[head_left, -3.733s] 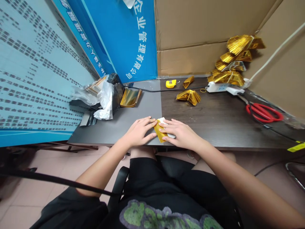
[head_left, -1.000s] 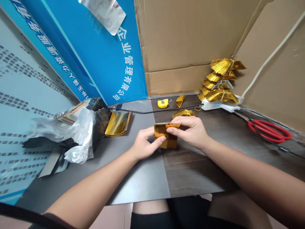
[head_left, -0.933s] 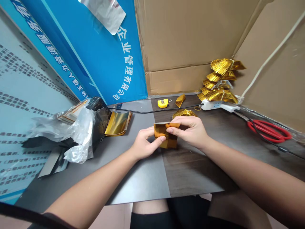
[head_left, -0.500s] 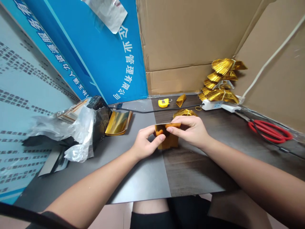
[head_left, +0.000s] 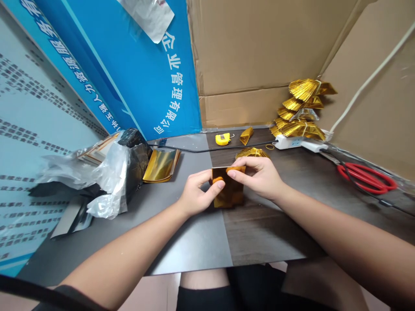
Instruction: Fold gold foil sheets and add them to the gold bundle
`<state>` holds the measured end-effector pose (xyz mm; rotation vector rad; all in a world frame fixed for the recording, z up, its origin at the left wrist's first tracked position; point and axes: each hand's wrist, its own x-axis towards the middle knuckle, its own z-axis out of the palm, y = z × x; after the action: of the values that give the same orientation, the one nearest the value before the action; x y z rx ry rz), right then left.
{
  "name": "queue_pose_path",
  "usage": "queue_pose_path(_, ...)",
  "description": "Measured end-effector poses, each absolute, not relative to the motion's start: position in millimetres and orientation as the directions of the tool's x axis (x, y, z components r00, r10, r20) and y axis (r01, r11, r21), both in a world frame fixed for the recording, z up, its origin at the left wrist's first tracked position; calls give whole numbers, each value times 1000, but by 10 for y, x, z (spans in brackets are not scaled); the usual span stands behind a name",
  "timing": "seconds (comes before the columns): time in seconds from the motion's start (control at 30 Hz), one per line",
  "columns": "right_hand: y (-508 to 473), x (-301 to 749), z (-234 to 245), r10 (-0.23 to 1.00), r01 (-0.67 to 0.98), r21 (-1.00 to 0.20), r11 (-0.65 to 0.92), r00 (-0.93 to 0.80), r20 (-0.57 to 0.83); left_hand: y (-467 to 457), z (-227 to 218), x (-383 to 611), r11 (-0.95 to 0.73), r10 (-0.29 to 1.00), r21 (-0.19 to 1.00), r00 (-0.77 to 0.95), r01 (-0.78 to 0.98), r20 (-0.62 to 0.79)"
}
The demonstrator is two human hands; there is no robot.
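Observation:
Between my hands is a piece of shiny gold foil paper point(head_left: 228, 196), held upright over the table's middle with its face toward me. My left hand point(head_left: 201, 193) pinches its left side, thumb in front and fingers behind. At the upper right edge my right hand point(head_left: 257, 176) grips the same paper, thumb in front. The fingers behind the paper are hidden. Just beyond my right hand lies a bundle of folded gold paper point(head_left: 252, 153), partly covered by the hand. A stack of flat gold foil sheets point(head_left: 161, 166) rests to the left of my left hand.
At the back are a yellow tape measure point(head_left: 222, 138), a folded gold piece point(head_left: 246, 135) and a rubber band point(head_left: 269, 147). Gold bundles point(head_left: 303, 106) are piled over a white power strip point(head_left: 287, 142). Red-handled scissors point(head_left: 366, 178) lie right; crumpled plastic packaging point(head_left: 112, 181) lies left.
The gold paper's lower part has swung down and now shows a flatter, slightly longer face. Both hands keep their grip in nearly the same place.

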<state>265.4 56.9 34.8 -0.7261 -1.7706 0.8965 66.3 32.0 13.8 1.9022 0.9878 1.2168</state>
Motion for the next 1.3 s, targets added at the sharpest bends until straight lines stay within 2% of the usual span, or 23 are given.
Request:
queue_pose_path(0.1, 569, 2655, 342, 801, 85, -834, 546, -344, 489, 323, 143, 658, -509, 852, 837, 259, 201, 456)
queue_pose_path(0.27, 561, 2653, 347, 799, 107, -835, 539, -378, 468, 314, 150, 662, -521, 852, 823, 196, 228, 486)
queue_pose_path(0.6, 558, 2644, 339, 835, 85, -888, 452, -391, 388, 302, 156, 672, -453, 888, 874, 173, 175, 426)
queue_pose_path(0.97, 564, 2617, 343, 845, 74, -912, 403, -414, 340, 285, 187, 672, -439, 898, 877, 135, 194, 420)
queue_pose_path(1.1, 581, 2621, 332, 875, 89, -916, 392, -341, 342, 316, 185, 693, -339, 937, 930, 145, 140, 319)
queue_pose_path(1.3, 653, 2642, 294, 946, 118, -948, 297, -175, 274, 352, 146, 757, -32, 954, 996, 298, 87, 4)
